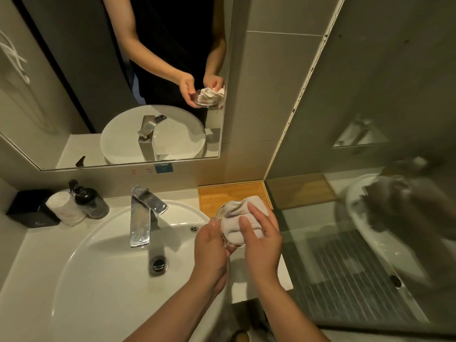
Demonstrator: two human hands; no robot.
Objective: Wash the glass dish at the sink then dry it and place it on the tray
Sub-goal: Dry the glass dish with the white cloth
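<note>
Both hands work over sink [93, 272] rim at right: left hand [209, 243] grips glass dish [228, 244] from below w/ closed grip, right hand [262, 245] presses white cloth [237, 218] into it, wooden tray [232, 193] just behind on desk; no legible writing.

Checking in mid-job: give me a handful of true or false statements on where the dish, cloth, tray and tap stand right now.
1. The left hand holds the glass dish. True.
2. The right hand presses a cloth into the dish. True.
3. The dish already sits on the wooden tray. False: it is held in the hands, in front of the tray.
4. Water is running from the faucet. False: no stream shows below the spout.
5. A black pump bottle stands left of the faucet. True.
</note>
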